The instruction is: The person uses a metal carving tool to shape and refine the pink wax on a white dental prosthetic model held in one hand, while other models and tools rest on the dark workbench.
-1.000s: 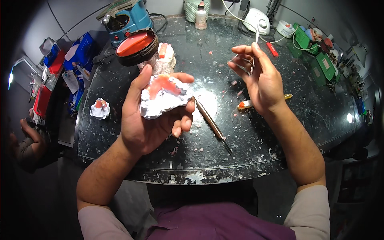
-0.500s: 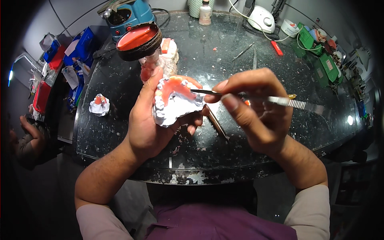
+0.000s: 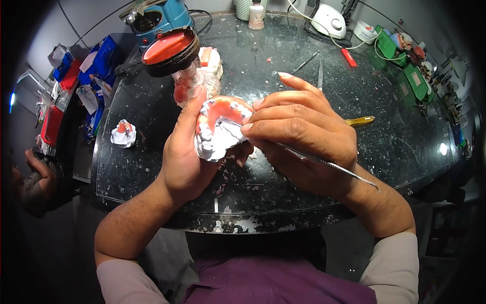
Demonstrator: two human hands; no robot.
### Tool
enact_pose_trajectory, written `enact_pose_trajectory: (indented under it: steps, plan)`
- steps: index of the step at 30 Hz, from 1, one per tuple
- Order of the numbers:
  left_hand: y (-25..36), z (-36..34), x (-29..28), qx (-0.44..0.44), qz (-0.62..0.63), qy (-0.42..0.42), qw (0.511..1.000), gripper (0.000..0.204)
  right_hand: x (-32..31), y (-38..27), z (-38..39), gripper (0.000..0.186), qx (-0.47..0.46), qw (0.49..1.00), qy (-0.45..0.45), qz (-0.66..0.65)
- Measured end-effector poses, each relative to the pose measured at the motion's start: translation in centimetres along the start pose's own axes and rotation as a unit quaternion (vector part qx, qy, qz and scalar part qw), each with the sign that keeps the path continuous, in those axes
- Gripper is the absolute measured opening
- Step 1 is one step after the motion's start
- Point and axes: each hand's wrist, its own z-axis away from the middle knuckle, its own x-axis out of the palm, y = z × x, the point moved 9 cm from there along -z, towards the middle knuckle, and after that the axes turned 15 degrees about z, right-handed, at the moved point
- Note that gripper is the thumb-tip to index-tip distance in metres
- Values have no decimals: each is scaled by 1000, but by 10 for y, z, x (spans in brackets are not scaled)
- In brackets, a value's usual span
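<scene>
My left hand is closed round a white plaster dental model, thumb along its left side. A curved plate of orange-pink wax with teeth along its rim sits on the model. My right hand pinches a thin metal dental carver at the model's right side. The carver's ribbed shaft runs back under the fingers to a hooked end above the right wrist. A short part of its working end shows inside the arch; the exact tip is hard to make out.
A dark round pan of red wax stands behind my left hand, near a blue machine. A smaller plaster model lies at left. Further back are a bottle, a white device and green boxes.
My right hand has turned over and moved left, closer to the model; the tool's rear end now points down and right. A slim tool seen below the model earlier no longer shows.
</scene>
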Motion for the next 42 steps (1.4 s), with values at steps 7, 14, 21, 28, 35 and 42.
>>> enact_pose_trajectory:
  steps: [7,14,21,28,35,42]
  plan:
    - [-3,0,0,7,9,27,1000,60,0,-3,1,23,-18,1000,-8,10]
    - [-6,-2,2,-31,-12,2,999,69,-3,18,5,17,56,993,20,-102]
    - [2,-1,-5,10,-15,34,999,64,3,15,7,15,83,990,17,-116]
    - [2,0,-3,26,4,48,998,63,4,3,3,12,-22,999,1,-36]
    - [0,-1,-4,10,2,31,999,63,2,0,3,15,-33,999,17,-15]
    - [-2,1,-6,8,0,52,999,63,3,-4,3,18,-54,998,37,2]
